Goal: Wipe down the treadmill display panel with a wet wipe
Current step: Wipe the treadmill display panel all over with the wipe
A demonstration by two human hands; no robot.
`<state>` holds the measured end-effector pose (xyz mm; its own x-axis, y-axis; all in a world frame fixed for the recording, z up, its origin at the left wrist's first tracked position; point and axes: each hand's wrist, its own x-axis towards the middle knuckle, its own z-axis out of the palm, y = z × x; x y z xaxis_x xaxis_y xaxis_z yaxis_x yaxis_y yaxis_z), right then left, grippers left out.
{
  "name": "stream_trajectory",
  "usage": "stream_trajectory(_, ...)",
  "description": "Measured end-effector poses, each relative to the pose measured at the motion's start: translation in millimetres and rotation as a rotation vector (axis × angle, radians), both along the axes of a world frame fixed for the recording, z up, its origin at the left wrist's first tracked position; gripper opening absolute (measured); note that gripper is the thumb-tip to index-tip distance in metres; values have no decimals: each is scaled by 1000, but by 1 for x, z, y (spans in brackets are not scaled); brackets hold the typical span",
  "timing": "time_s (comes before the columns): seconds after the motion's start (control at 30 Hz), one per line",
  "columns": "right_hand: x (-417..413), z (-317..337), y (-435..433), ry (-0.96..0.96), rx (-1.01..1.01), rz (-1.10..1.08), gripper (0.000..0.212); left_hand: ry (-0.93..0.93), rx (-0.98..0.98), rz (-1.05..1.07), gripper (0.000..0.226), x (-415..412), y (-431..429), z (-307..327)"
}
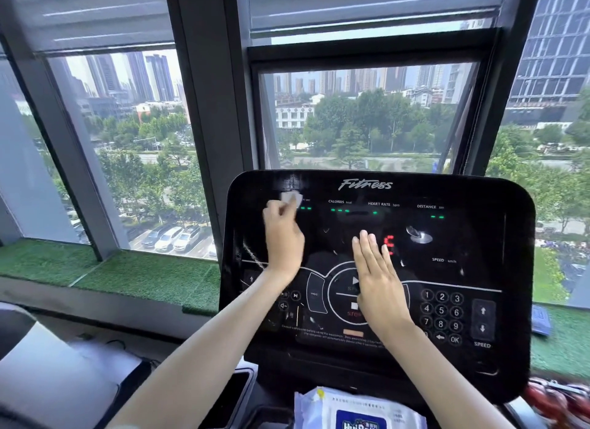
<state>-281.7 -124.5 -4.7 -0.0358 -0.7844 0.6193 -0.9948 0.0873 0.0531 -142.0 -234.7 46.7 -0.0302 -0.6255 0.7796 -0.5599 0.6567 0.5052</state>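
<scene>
in the head view, the black display panel [479,246] was seen tilted up before a window, and everything else was placed against it. the wet wipe [292,198] was held against the panel's upper left corner, just left of the row of green readouts, and was bunched into a small white wad. it was pinched by the left hand [282,237], whose fingers [275,210] were curled and clamped on it, so that only its top edge showed above them. the right hand [378,281] was laid flat on the middle of the panel, over the round start and stop controls. its fingers [372,246] were held straight and close together, and nothing was gripped. a red digit [389,245] was lit just right of them, and the number keypad [442,313] lay at the panel's lower right. a pack of wipes [357,409] was seen below the panel's bottom edge.

the wipe was judged light, soft and limp, and damp enough to slide on the glossy face. it would be best kept folded under the fingertips, so that a flat pad was pressed rather than a loose corner. the panel was judged stiff, but light pressure was called for, since its buttons could be triggered.
</scene>
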Motion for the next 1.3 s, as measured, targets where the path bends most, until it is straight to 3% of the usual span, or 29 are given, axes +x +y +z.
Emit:
stream_trajectory(0.1,-2,2,3,-1,-33,30,70,-375,-223,-260,49,0,6,-6)
stream_trajectory(0.13,-2,3,3,-7,-31,34,69,-357,-208,-263,48,4,-3,-1)
stream_trajectory(0.23,1,3,2,-31,-38,31,70,0,-8,-79,46,9,-14,10)
stream_trajectory(0.27,1,2,1,-35,-39,28,73,-25,-9,-88,46,5,-9,11)
stream_trajectory(0.37,-1,1,0,-28,-44,34,74,-489,-215,-408,42,-4,7,-4)
stream_trajectory(0.4,-2,2,1,-30,-46,38,70,-558,-219,-474,41,-1,6,-2)
stream_trajectory(0.43,-2,2,2,-33,-48,40,69,-537,-188,-477,39,1,0,3)
stream_trajectory(0.57,1,3,3,-70,-64,51,70,-133,-54,-219,41,1,-10,12)
stream_trajectory(0.6,0,3,3,-78,-61,53,71,-197,-88,-225,43,-2,-5,6)
stream_trajectory(0.73,-1,4,3,-95,-55,70,74,-758,-247,-536,56,6,15,-21)
stream_trajectory(0.8,-1,3,3,-105,-52,79,73,-693,-225,-510,52,11,4,-10)
stream_trajectory(0.9,0,3,3,-118,-63,95,71,-283,-113,-312,40,10,-3,-3)
stream_trajectory(0.93,0,3,4,-117,-62,93,71,-285,-116,-289,40,8,2,-8)
stream_trajectory(1.07,-2,3,2,-106,-52,83,79,-747,-261,-537,53,13,20,-35)
stream_trajectory(1.13,-3,2,2,-102,-48,79,78,-622,-222,-485,50,17,8,-28)
stream_trajectory(1.23,-2,1,1,-102,-57,72,75,-200,-83,-280,46,18,-1,-22)
stream_trajectory(1.3,-2,1,1,-101,-59,73,75,-375,-163,-284,50,13,8,-29)
